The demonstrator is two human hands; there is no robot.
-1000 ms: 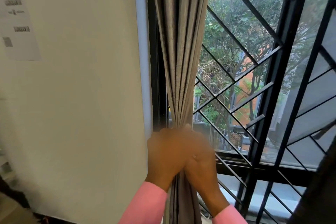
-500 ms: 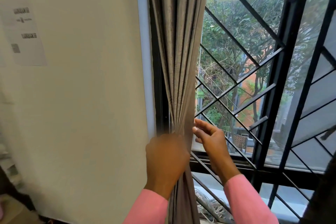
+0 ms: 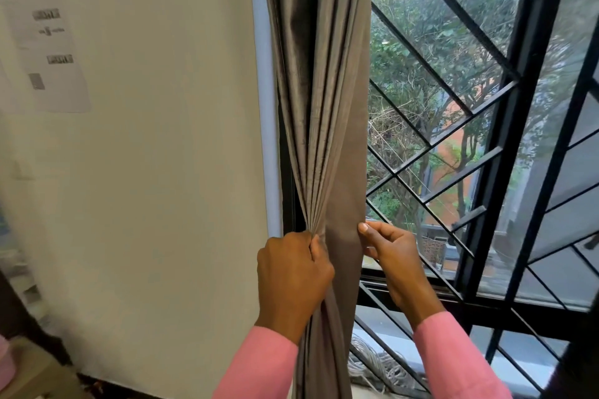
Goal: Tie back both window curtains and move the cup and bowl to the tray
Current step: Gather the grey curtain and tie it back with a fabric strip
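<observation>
Curtain [image 3: 319, 100] of grey pleated fabric is gripped in a bunch by the left hand [image 3: 291, 278], its flat right edge pinched by the right hand [image 3: 393, 256].

L hand [image 3: 293, 278] fisted tight, R hand [image 3: 393, 256] in thumb pinch, both raised.

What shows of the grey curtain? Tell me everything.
The grey, faintly shiny fabric curtain hangs in vertical pleats at the left edge of the black-barred window, beside the white wall. The left hand grips its gathered folds in a bunch; the right hand pinches its flat right edge. No tie shows.
</observation>
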